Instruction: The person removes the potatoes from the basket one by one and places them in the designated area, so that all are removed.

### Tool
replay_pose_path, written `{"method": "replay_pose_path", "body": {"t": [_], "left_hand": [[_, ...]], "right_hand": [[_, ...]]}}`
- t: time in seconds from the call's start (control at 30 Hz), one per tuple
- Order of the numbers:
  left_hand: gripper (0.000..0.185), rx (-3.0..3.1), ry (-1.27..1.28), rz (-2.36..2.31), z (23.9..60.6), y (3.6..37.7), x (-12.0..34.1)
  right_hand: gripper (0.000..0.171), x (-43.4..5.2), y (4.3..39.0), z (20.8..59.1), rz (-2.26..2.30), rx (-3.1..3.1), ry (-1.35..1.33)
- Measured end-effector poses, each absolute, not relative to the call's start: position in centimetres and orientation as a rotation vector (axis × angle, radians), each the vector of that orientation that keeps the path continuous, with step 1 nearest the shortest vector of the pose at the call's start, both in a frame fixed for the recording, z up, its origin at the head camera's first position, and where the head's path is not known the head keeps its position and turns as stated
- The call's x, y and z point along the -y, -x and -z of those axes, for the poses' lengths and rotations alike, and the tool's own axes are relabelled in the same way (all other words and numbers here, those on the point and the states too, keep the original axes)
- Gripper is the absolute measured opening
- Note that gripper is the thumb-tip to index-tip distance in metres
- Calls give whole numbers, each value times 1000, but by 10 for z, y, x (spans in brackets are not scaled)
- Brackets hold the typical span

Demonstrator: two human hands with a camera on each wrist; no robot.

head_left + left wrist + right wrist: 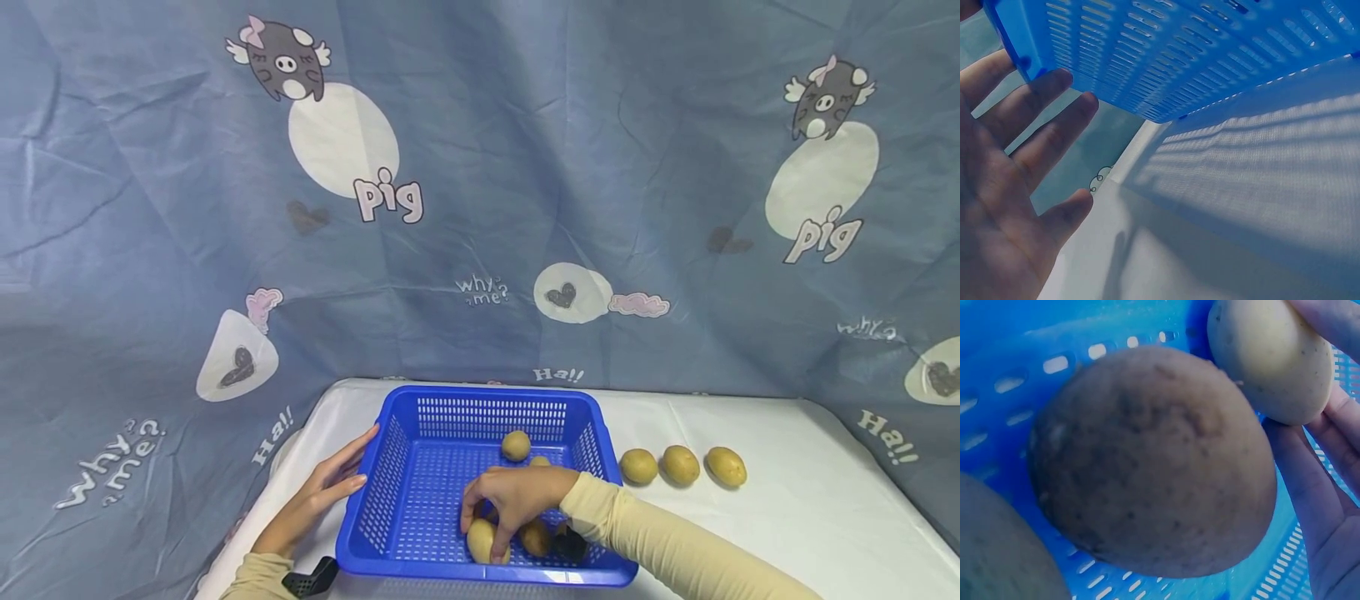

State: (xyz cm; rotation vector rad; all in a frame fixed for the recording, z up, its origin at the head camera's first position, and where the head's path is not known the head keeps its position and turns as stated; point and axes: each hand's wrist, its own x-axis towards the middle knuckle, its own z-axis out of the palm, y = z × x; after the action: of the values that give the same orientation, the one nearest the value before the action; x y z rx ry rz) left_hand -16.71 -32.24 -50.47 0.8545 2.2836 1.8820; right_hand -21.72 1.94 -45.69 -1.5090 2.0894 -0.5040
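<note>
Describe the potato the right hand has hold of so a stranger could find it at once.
Start at the blue basket on the white table. At its near edge the right hand curls over a pale yellow potato. It is the leftmost in the near cluster, lighter than the browner potato beside it.

White-covered table [787,517]: blue basket [480,400], three potatoes [681,465] in row beside it, seemingly apart.

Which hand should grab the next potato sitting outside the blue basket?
Probably the right hand. It is holding a potato inside the basket, and the three loose potatoes lie on its side. The left hand rests flat against the basket's far wall.
</note>
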Motion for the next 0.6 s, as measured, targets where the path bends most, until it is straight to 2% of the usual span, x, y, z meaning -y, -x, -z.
{"method": "replay_pose_path", "body": {"t": [0.17, 0.4, 0.6], "left_hand": [[64, -2296, -856, -1883, 504, 166, 322], [64, -2277, -853, -1886, 505, 166, 322], [64, -2271, -824, -1886, 505, 166, 322]], "right_hand": [[45, -19, 215, 455, 493, -2127, 1530], [35, -19, 217, 451, 595, -2154, 1593], [49, -21, 219, 452, 489, -2163, 1639]]}}
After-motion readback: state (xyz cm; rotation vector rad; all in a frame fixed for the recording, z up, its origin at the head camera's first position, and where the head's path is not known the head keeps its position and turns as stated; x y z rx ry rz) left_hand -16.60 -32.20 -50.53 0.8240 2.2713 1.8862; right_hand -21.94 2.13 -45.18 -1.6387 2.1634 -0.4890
